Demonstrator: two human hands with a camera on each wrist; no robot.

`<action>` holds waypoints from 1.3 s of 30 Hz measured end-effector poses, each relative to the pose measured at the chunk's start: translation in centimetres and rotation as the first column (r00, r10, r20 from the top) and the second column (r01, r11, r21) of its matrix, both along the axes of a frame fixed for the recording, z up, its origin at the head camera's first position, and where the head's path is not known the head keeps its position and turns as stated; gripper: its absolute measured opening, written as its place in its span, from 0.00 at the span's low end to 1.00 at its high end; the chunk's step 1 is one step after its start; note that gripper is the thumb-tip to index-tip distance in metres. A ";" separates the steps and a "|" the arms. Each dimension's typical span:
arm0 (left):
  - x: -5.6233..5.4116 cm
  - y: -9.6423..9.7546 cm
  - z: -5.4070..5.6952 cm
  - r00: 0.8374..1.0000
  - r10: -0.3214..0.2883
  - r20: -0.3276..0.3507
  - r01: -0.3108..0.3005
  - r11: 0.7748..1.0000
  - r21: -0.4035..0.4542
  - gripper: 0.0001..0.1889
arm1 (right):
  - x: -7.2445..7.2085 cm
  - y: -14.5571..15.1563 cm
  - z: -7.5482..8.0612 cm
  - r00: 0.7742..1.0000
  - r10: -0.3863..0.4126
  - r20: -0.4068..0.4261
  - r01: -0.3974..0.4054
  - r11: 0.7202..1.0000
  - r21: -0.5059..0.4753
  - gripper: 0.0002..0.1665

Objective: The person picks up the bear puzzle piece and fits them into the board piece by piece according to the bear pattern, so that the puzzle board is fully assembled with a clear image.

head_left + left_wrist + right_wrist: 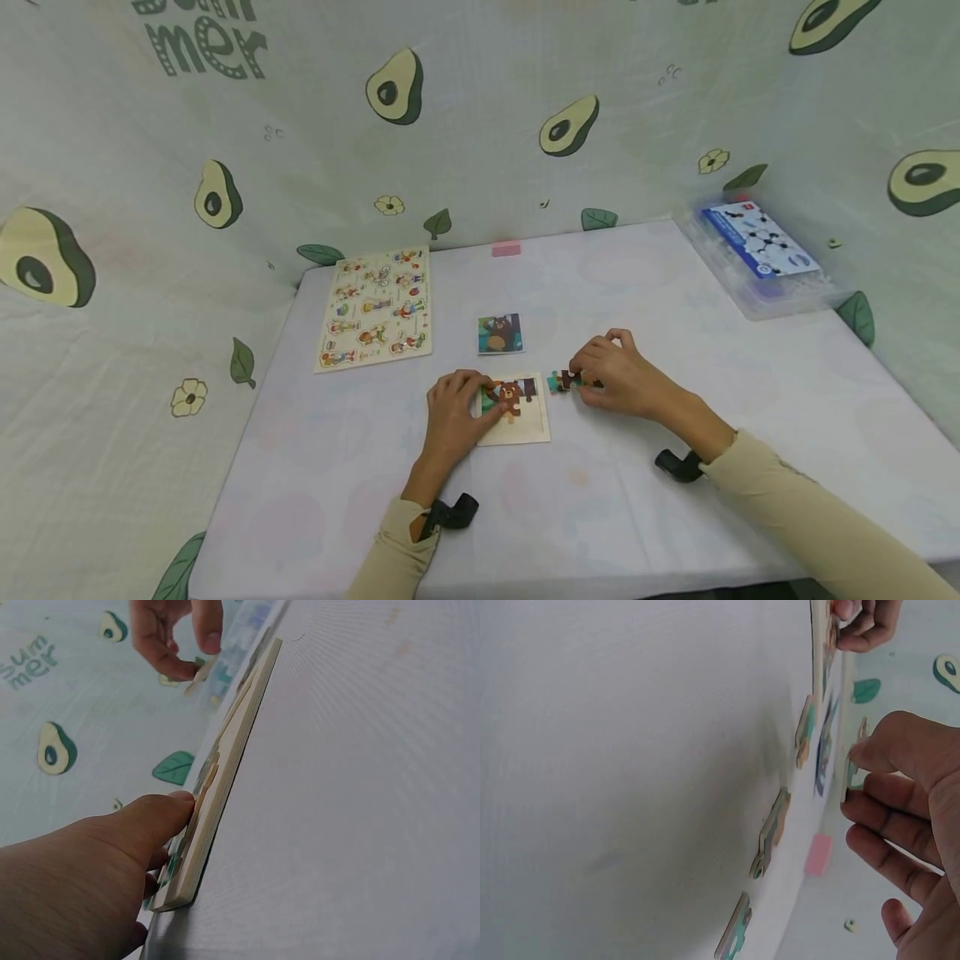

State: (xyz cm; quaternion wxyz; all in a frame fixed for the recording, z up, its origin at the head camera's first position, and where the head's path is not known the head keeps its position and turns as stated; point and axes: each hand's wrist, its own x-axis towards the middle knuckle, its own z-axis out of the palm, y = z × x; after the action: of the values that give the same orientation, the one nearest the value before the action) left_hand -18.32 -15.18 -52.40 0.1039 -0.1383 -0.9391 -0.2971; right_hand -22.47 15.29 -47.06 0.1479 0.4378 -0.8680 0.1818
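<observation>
A wooden jigsaw board (pixel 533 427) with a partly assembled bear picture lies on the table in the head view. My left hand (pixel 452 421) grips its left side; in the left wrist view the thumb (pixel 161 817) presses on pieces in it and the fingers are partly hidden behind its edge. To the right of the board, my right hand (pixel 622 382) pinches a jigsaw piece (pixel 851 774) between thumb and fingers, raised off the table in the right wrist view. Several loose jigsaw pieces (pixel 772 831) lie under and beside that hand.
A small bear picture card (pixel 500 333) lies behind the board. Farther back left is a pegboard puzzle with figures (pixel 375 308). A clear plastic box (pixel 780 304) with a blue-and-white booklet stands at the back right. Pink tape (pixel 506 248) marks the table's far edge.
</observation>
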 end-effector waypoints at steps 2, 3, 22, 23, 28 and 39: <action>0.0 0.1 0.0 1.000 -0.004 0.000 0.004 1.000 -0.001 0.18 | 0.1 -0.3 0.0 1.000 0.014 -0.010 -0.014 1.000 -0.008 0.10; 0.0 0.1 0.0 1.000 -0.007 -0.001 0.007 1.000 0.001 0.18 | 0.2 -0.4 0.0 1.000 0.018 -0.014 -0.018 1.000 -0.012 0.10; 0.2 -0.3 -0.2 1.000 0.005 0.004 -0.005 1.000 0.004 0.18 | 1.1 -3.2 0.0 1.000 0.013 0.015 -0.013 1.000 0.024 0.12; 0.2 -0.2 -0.2 1.000 0.003 0.005 -0.003 1.000 0.004 0.18 | 1.2 -3.3 0.1 1.000 0.014 0.015 -0.014 1.000 0.023 0.12; 0.2 -0.2 0.0 1.000 0.007 0.019 -0.007 1.000 0.002 0.19 | 1.3 -4.0 0.0 0.999 0.031 -0.007 -0.031 0.999 0.028 0.12; 0.1 -0.1 0.1 1.000 0.004 -0.006 -0.004 1.000 -0.008 0.18 | 1.5 -4.9 -0.3 0.998 0.053 -0.033 -0.052 0.998 0.034 0.12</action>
State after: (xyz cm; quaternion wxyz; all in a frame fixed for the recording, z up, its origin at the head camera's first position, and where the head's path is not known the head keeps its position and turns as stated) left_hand -18.26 -15.25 -52.32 0.1065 -0.1378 -0.9401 -0.2929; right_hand -20.99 10.40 -47.37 0.1504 0.4658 -0.8565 0.1639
